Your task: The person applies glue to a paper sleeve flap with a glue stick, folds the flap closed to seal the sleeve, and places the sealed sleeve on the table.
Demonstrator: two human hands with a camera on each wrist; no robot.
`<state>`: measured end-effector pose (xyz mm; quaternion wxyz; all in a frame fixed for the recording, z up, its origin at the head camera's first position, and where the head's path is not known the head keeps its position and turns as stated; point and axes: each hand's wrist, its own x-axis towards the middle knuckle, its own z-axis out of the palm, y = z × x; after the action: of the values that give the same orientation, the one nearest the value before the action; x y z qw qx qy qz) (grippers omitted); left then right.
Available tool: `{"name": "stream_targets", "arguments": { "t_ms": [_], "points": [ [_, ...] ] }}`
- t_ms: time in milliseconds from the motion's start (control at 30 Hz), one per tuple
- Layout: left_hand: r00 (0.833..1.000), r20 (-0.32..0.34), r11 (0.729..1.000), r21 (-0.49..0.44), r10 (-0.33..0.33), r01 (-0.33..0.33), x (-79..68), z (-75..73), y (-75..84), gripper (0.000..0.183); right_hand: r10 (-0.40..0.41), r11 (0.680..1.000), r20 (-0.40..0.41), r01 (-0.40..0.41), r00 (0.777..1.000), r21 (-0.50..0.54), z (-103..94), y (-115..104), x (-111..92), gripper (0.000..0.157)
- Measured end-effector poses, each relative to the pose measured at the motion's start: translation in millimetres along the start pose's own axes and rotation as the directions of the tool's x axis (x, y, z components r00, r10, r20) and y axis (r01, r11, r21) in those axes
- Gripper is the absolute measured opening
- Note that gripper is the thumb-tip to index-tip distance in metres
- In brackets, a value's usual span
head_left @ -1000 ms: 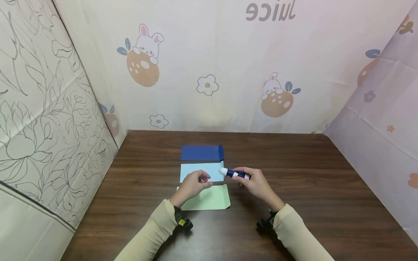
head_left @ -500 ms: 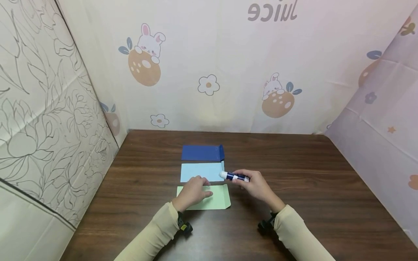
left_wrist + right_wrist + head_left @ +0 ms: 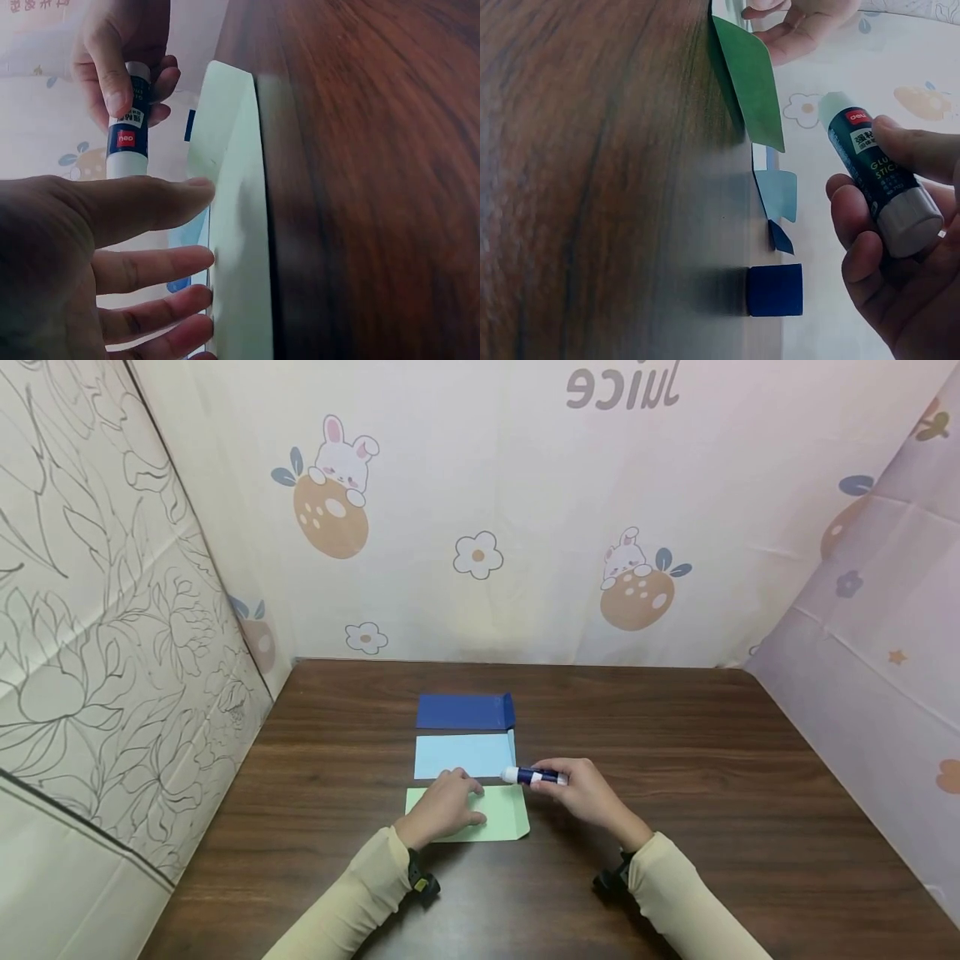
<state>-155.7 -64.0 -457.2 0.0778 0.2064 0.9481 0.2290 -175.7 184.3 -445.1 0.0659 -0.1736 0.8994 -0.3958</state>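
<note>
My right hand (image 3: 588,789) grips a dark blue and white glue stick (image 3: 534,776) between thumb and fingers, its white end toward the left. In the head view that end is above the flap side of a light green paper envelope (image 3: 498,814); the right wrist view shows it apart from the paper. My left hand (image 3: 442,808) lies over the green envelope's left part, and in the left wrist view its fingertips (image 3: 196,296) touch the paper. The green envelope's flap (image 3: 754,82) stands raised in the right wrist view.
Behind the green envelope lie a light blue envelope (image 3: 457,756) and a dark blue envelope (image 3: 459,712), flaps to the right. A small dark blue block-like piece (image 3: 775,290) stands on the wooden table (image 3: 675,735). Printed cloth (image 3: 525,468) hangs behind the table.
My left hand has come down toward me onto the green envelope. My right hand has moved the glue stick slightly nearer, from beside the light blue envelope to the green one's far edge.
</note>
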Motion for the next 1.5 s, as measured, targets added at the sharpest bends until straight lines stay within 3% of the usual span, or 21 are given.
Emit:
{"name": "stream_targets", "arguments": {
  "t_ms": [467,933,1267,1500],
  "points": [
    [0.998,0.003,0.992,0.11,0.059,-0.059,-0.7,4.2,-0.5,0.042,-0.037,0.995,0.065,0.043,0.997,-0.094,4.3,-6,-3,0.026],
    [0.993,-0.029,0.98,0.17,0.111,-0.104,5.1,8.5,-1.9,0.038,-0.097,0.961,0.084,0.115,0.992,-0.253,1.4,-4,1,0.023],
    [0.99,0.028,0.968,0.206,0.138,-0.14,5.4,3.7,0.4,0.037,-0.089,0.94,0.088,0.112,0.992,-0.321,3.0,-11,6,0.027],
    [0.99,0.051,0.966,0.218,0.134,-0.142,6.2,0.9,0.6,0.037,-0.135,0.914,0.079,0.155,0.988,-0.375,7.7,-14,6,0.028]
  ]
}}
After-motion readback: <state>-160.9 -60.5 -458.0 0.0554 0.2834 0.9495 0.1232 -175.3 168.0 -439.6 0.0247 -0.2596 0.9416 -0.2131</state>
